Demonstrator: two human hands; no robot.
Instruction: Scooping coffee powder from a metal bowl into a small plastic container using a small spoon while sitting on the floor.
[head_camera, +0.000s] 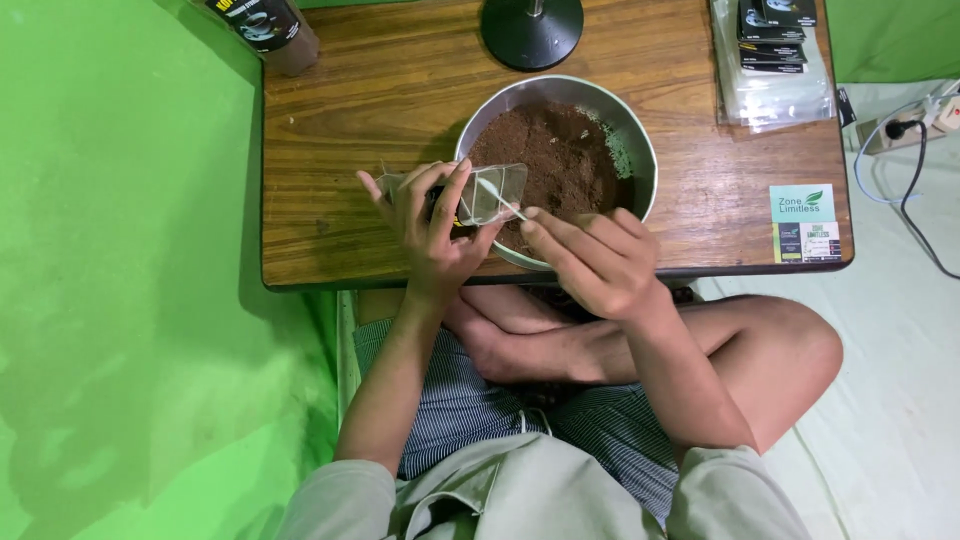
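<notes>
A metal bowl (640, 150) of brown powder (555, 160) stands on the low wooden table (380, 100), near its front edge. My left hand (432, 230) holds a small clear plastic pouch (492, 192) open over the bowl's near rim. My right hand (595, 262) grips a thin white spoon (497, 197) whose tip reaches into the pouch's mouth. Both hands hover at the table's front edge, above my crossed legs.
A stack of clear and black pouches (772, 55) lies at the table's back right. A black round stand base (531, 30) sits behind the bowl, a dark jar (272, 30) at the back left. Small cards (806, 222) lie front right. Cables (905, 160) run along the floor on the right.
</notes>
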